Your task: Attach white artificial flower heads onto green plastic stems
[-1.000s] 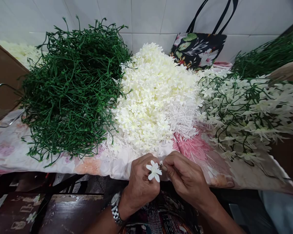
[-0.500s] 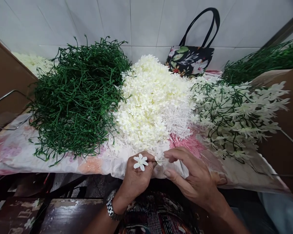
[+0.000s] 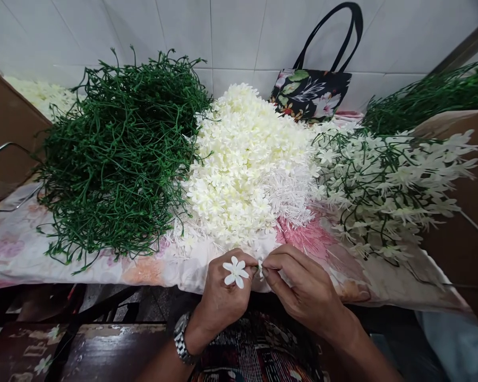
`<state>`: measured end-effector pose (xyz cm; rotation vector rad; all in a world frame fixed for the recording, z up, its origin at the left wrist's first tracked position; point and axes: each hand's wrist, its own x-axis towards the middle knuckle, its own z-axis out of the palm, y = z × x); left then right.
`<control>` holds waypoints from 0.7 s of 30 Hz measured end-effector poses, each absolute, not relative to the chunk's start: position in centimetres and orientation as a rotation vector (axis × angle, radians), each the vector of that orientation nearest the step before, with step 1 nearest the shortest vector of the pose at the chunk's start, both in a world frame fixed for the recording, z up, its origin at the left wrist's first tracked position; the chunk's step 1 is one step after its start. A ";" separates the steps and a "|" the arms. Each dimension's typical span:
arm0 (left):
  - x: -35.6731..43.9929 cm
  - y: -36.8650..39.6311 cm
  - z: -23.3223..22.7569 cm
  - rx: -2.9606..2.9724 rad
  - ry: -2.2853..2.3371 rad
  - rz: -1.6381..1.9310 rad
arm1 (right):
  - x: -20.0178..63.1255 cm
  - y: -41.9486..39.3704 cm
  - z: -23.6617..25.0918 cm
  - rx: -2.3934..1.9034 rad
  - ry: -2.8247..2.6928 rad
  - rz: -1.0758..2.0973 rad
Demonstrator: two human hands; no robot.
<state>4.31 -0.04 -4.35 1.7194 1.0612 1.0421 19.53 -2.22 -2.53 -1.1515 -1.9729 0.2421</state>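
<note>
Half a second on, the right hand (image 3: 302,289) has closed back in, its grip pinching a small white piece against the left hand (image 3: 225,297), whose grip pinches a white flower (image 3: 235,271) at the bench (image 3: 143,270) edge.

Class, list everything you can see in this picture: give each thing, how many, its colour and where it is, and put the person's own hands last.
stem pile: one, dark green, left on the table
flower pile: one, cream white, middle of the table
finished sprays: one heap, white on green stems, right
second stem heap: one, green, far right at the back
tablecloth: one, pink floral, covering the table
bag: one, black floral, against the tiled wall
single flower: one, white, at the left hand's fingers
wristwatch: one, silver, left wrist
left hand: holds the single flower
right hand: pinches a small white piece beside it
</note>
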 end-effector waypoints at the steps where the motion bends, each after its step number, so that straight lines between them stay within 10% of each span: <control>1: 4.3 -0.1 -4.4 1.723 1.063 1.045 | 19.5 -2.2 -2.7 -1.151 -1.969 0.247; 21: 4.4 -0.1 -4.7 1.748 1.100 1.061 | 19.0 -1.6 -3.6 -1.118 -1.915 0.378</control>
